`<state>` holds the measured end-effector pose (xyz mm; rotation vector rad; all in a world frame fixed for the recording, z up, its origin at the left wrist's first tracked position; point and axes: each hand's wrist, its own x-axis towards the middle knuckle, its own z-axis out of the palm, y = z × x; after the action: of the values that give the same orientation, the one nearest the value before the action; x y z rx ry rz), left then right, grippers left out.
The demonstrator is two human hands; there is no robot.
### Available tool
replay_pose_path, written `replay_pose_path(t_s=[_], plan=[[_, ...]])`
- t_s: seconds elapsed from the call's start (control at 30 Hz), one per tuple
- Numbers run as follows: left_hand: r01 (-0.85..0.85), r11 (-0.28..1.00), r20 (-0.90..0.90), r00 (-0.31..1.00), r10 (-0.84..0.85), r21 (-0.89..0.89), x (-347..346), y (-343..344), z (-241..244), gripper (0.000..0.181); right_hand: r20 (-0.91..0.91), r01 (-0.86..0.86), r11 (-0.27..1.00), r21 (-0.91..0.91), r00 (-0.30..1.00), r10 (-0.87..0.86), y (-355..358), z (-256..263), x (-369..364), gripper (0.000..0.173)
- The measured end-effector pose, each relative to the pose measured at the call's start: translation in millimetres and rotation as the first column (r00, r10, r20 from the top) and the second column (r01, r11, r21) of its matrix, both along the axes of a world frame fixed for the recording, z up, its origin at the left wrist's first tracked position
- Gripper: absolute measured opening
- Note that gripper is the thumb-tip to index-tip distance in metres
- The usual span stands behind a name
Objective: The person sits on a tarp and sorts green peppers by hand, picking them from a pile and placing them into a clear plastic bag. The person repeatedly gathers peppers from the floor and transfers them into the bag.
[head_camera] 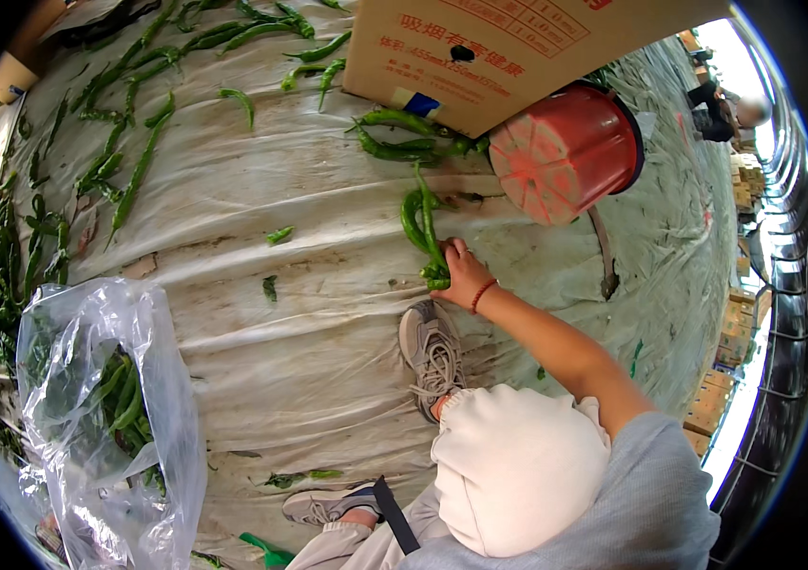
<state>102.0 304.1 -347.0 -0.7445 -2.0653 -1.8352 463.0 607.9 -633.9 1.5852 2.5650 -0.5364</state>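
My right hand (467,276), with a red beaded bracelet at the wrist, reaches in from the lower right. Its fingers close around the stem ends of a few long green chili peppers (429,226), whose tips point up and curve away from it. The hand is low over a pale, dirty ground sheet (318,285), just above the toe of a beige sneaker (432,349). More green peppers (400,148) lie past the held ones, at the lower edge of a cardboard box (404,68). My left hand is out of view.
A red bucket (564,153) lies on its side against the box. At the left stands an open clear plastic bag (179,420) with green peppers inside. Loose peppers (137,174) are scattered at upper left. A distant person (721,114) and stacked cartons (714,399) are at the right.
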Motion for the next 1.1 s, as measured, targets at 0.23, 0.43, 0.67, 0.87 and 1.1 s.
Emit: replay_pose_path(t_s=[0.23, 0.43, 0.67, 0.87, 1.1], plan=[[-0.167, 0.963, 0.006, 0.985, 0.172, -0.211, 9.7, -8.6, 9.1, 0.048, -0.151, 0.016, 0.996, -0.085, 0.988, -0.028, 29.4, 21.5, -34.1, 0.052], [-0.192, 0.98, 0.184, 0.966, 0.181, 0.044, 8.7, -3.1, 21.4, 0.059, -0.688, -0.382, 0.88, -0.281, 0.72, 0.093, 54.8, 128.0, -152.1, 0.043], [-0.207, 0.977, 0.224, 0.951, 0.212, -0.045, 9.7, -9.6, 31.3, 0.067, -0.519, -0.937, 0.08, 0.339, -0.115, 0.847, -22.5, 254.1, -374.6, 0.031], [-0.172, 0.984, 0.249, 0.952, 0.176, -0.035, 3.7, -13.4, 13.6, 0.068, -0.472, -0.818, 0.186, 0.544, -0.115, 0.874, -25.5, 243.5, -373.5, 0.048], [-0.024, 1.0, 0.152, 0.988, 0.023, 0.004, 2.1, -22.8, -2.5, 0.058, -0.103, -0.677, 0.726, -0.117, 0.736, 0.669, 73.0, 121.0, -129.9, 0.055]])
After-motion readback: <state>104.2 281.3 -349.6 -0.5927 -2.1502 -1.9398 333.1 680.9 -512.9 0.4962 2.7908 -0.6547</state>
